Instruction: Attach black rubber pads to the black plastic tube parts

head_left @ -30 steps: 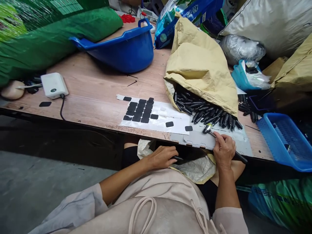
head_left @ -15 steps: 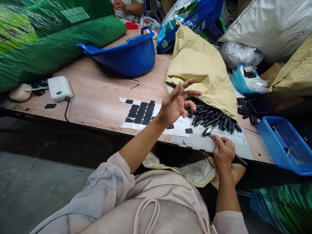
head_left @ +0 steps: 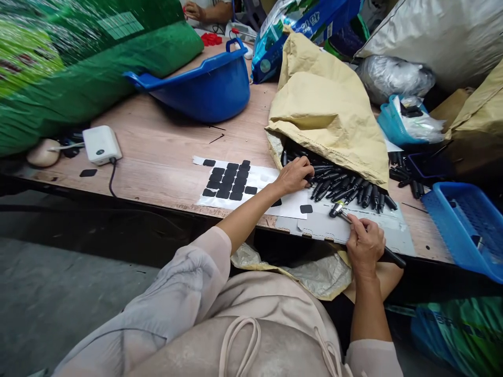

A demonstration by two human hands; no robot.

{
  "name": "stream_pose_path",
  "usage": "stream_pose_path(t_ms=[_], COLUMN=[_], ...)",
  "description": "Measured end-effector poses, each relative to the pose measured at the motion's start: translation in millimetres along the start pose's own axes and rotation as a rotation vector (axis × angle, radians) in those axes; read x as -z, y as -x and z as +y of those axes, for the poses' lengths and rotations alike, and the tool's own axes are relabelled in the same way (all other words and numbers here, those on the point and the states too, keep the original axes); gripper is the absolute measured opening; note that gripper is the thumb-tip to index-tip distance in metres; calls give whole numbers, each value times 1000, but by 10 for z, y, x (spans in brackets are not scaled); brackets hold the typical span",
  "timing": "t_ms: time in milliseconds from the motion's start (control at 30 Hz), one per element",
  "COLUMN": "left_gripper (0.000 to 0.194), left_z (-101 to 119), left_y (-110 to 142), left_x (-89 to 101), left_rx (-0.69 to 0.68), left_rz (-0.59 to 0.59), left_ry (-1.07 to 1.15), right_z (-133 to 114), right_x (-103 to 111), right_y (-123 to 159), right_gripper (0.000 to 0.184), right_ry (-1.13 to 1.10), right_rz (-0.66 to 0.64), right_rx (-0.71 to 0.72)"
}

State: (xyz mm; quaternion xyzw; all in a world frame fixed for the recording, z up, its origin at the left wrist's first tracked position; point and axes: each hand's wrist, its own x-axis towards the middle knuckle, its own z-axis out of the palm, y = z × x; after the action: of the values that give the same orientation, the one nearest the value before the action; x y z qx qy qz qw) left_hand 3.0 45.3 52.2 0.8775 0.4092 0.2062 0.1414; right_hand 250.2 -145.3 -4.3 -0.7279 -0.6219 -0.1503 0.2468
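My right hand (head_left: 366,245) is closed around the dark handle of a small hammer (head_left: 338,210), whose metal head rests low over the grey sheet (head_left: 316,226) at the table's front edge. At the left side of a heap of black pen-shaped parts (head_left: 341,186), my left hand (head_left: 295,175) reaches in with bent fingers pressed together. Its fingertips are partly hidden, so what they grip does not show. The heap spills from the mouth of a tan sack (head_left: 322,94). Left of it lies white backing paper (head_left: 293,209) with several black rounded stickers (head_left: 227,183).
A blue basin (head_left: 204,89) stands behind the paper, beside a large green bag (head_left: 98,68). At left is a white box (head_left: 102,145) with a cable. A blue basket (head_left: 467,225) sits at the right edge. Another person's hand (head_left: 194,11) shows at the back.
My left hand has come down from the air, where its fingers were spread, to the edge of the black parts. My right hand still holds the hammer in nearly the same place.
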Motion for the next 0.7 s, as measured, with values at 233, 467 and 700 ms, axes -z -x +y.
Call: stream_pose_path(t_ms=[233, 467, 700], left_gripper=[16, 22, 25], left_z=[165, 147, -26], left_y=[363, 805, 930], left_x=[252, -47, -164], left_rx=[-154, -107, 65], left_rz=[53, -139, -42], left_ry=[-6, 68, 257], right_z=[-20, 27, -221], right_x=[0, 26, 304], right_y=[1, -52, -29], right_gripper=[33, 35, 34], right_ry=[-2, -72, -207], right_rz=[-3, -15, -27], right_rx=[-20, -27, -108])
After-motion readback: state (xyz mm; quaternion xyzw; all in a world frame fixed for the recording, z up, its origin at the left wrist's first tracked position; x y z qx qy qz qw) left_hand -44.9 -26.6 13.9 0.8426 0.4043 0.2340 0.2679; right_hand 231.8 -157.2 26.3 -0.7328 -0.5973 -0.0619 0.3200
